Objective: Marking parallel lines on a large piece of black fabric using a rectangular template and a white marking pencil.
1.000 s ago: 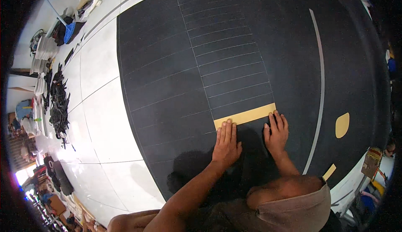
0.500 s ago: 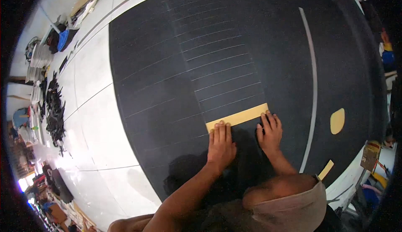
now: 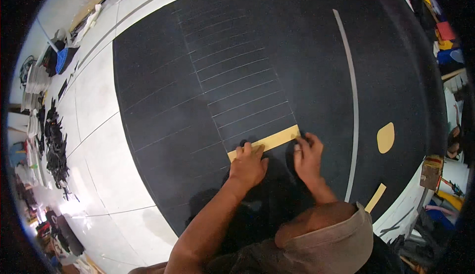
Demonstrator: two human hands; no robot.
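Observation:
A pale yellow strip template [image 3: 271, 141] lies across the black sheet [image 3: 163, 165], in line with a ladder of thin pale marked lines. My left hand [image 3: 249, 166] presses on the strip's left part, fingers stretched out over it. At the strip's right end, my right hand [image 3: 308, 159] has its fingers bent and drawn together in a pinch. Whatever may be between those fingertips is too small to make out. Beyond the strip, several parallel lines run up the sheet between two long lines.
A grey strip [image 3: 352, 96] lies lengthwise on the sheet's right side. Near it are a rounded yellow template [image 3: 386, 138] and a narrow yellow piece [image 3: 376, 198]. Black scraps [image 3: 56, 150] are heaped on the white tiled floor [image 3: 96, 175]. My knee [image 3: 316, 224] is bent in front.
My right hand's fingers have gone from lying spread at the strip's right end to a pinch there. My left hand now reaches further over the strip. The view has shifted slightly.

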